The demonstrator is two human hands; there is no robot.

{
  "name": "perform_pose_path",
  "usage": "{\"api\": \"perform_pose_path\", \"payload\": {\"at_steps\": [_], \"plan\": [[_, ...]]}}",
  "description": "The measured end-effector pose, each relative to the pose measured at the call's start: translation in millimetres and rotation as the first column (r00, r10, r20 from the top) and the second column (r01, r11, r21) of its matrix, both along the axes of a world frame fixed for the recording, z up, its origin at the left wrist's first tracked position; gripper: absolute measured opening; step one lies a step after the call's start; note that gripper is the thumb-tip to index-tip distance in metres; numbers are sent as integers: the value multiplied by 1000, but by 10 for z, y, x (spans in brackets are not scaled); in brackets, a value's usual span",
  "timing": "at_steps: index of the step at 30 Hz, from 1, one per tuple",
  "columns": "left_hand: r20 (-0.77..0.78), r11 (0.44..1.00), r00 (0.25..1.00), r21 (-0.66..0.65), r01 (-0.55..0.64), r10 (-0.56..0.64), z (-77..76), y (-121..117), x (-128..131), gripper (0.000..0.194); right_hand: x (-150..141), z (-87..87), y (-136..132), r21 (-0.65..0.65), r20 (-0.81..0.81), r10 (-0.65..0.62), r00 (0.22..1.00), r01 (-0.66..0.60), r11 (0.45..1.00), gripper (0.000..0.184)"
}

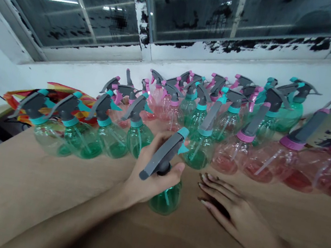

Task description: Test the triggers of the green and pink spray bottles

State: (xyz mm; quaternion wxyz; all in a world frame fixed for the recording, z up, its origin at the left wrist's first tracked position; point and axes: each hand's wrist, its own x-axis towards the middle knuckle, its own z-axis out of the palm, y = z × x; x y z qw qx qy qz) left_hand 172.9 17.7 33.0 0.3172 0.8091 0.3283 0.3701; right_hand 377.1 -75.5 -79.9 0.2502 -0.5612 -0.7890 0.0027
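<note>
Gripping step: left hand [149,186] is clamped round green bottle [166,202];
right hand [240,216], at three o'clock, empty; moving likely needs steady grip.

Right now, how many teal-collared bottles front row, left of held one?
4: leftmost bottle, second bottle, third bottle, fourth bottle partly behind the left hand, which may hide more.
</note>
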Motion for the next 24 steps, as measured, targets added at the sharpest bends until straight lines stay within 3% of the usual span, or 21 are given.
{"api": "perform_pose_path", "payload": {"at_steps": [6, 12, 18, 24], "plan": [[12, 988, 994, 109, -110, 109, -70, -50, 11, 35, -7, 16, 1, -7, -4, 5, 1000, -5, 1000, 37], [-75, 962, 980, 218, -163, 183, -103, -66, -72, 37, 2, 20, 6, -7, 19, 21, 1000, -21, 1000, 36], [-134, 986, 988, 157, -54, 75, -35, -110, -253, 62, 0, 12, 10, 45, -3, 34, 999, -33, 998, 34], [-139, 997, 990, 71, -29, 39, -70, -223, -609, 64, 7, -19, 11, 28, 23, 23, 999, -24, 999, 36]]}}
